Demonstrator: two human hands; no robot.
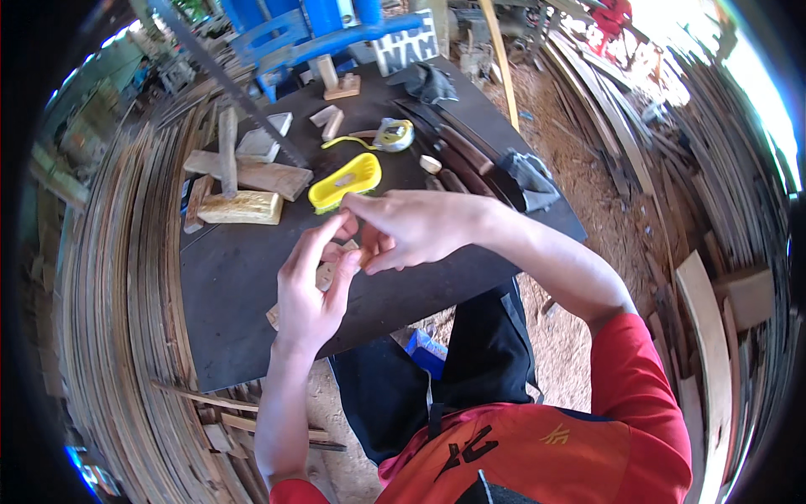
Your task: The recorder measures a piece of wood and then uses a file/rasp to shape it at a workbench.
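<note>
Over the near part of the dark table (243, 328), my left hand (315, 281) and my right hand (411, 227) meet fingertip to fingertip. A small pale piece of wood (351, 245) shows between them, mostly hidden by the fingers. Both hands are closed, pinching it. Behind the left fingers lies another light wooden piece (324, 276), partly covered. Just beyond the hands sits a yellow scrubbing brush (361, 172) with a small bit in its hollow.
A wooden mallet (239, 207) rests by a board (256, 175) on the left. Farther back are a tape measure (393, 134), a wooden block on a base (342, 86), and dark-handled tools (466, 151) beside grey cloth (531, 181). Stacked planks (126, 294) flank the table.
</note>
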